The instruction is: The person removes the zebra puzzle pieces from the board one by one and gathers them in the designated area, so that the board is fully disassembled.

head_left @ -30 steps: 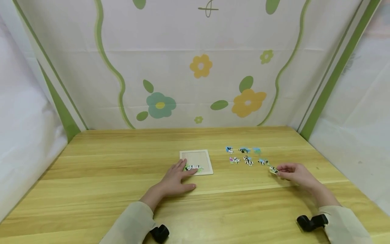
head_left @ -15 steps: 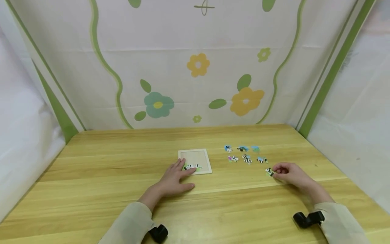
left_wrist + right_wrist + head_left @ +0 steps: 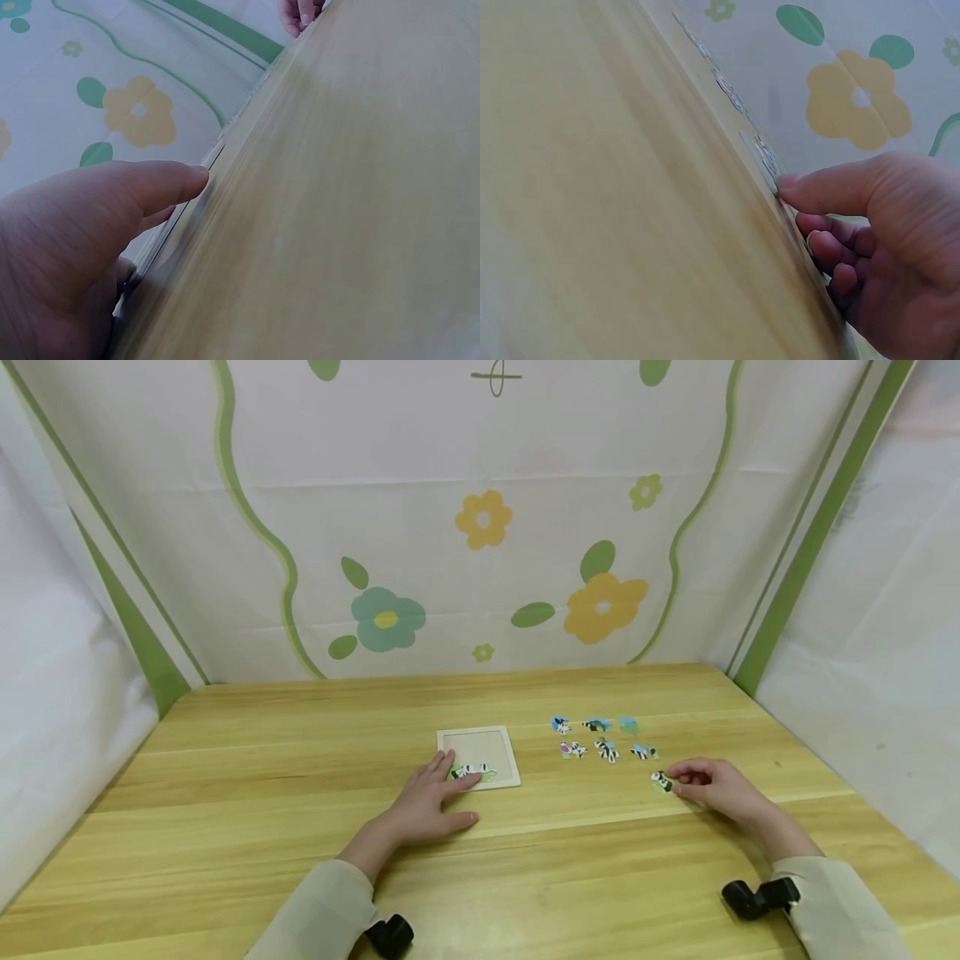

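My left hand (image 3: pixel 426 802) lies with its fingers spread across the lower left of a square wooden puzzle tray (image 3: pixel 514 764). Zebra-striped puzzle pieces (image 3: pixel 471 770) sit along the tray's bottom, partly under those fingers. Off to the right, my right hand (image 3: pixel 718 790) pinches the edge of a puzzle piece with a panda picture (image 3: pixel 661 781), low at the tabletop. In the right wrist view, the thumb (image 3: pixel 802 191) meets that thin piece's edge. Whether the piece touches the table is hard to tell.
Several loose puzzle pieces (image 3: pixel 607 750) lie in two rows between the tray and my right hand. The wooden table (image 3: pixel 570 877) ends at a flowered cloth backdrop (image 3: pixel 420 527), with white cloth (image 3: pixel 862 635) at the sides.
My right hand has brought the panda piece slightly left and lower, turning it flatter so its picture shows more. In the last half second it barely moves. The left hand keeps its place on the tray.
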Motion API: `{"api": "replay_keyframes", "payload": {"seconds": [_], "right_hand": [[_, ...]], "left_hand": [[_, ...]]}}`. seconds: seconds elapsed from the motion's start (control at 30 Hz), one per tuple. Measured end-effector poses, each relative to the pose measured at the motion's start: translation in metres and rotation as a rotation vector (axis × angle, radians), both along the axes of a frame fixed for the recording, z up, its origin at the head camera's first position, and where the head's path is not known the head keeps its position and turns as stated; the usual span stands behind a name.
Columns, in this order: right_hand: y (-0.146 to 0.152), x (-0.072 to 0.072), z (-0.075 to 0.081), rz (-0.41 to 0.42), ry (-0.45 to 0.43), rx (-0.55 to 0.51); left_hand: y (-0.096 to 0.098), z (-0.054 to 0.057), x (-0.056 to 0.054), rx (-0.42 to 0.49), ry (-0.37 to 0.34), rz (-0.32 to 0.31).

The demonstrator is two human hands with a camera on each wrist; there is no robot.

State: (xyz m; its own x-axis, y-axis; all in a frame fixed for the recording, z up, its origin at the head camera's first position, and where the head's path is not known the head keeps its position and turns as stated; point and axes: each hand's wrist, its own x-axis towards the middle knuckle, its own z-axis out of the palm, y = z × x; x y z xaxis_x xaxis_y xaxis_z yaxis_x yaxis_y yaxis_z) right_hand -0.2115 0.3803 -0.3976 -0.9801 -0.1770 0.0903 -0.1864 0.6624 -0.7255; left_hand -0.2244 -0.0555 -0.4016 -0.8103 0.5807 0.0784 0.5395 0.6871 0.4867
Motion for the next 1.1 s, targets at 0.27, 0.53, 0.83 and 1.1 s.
{"api": "replay_keyframes", "payload": {"seconds": [0.27,0.53,0.83,1.1], "right_hand": [[-0.0005,-0.0004,0.0008,0.006,0.001,0.021],[-0.0001,-0.0008,-0.0002,0.055,-0.017,-0.003],[0.0004,-0.0019,-0.0026,0.047,-0.012,-0.013],[0.001,-0.0007,-0.0004,0.036,-0.018,-0.008]], "left_hand": [[-0.0009,-0.0011,-0.0006,0.003,0.011,-0.003],[-0.0006,-0.0004,0.0001,0.002,0.014,-0.003],[-0.0013,0.0015,0.0015,0.01,0.007,-0.003],[-0.0012,0.0006,0.0004,0.01,0.005,-0.003]]}}
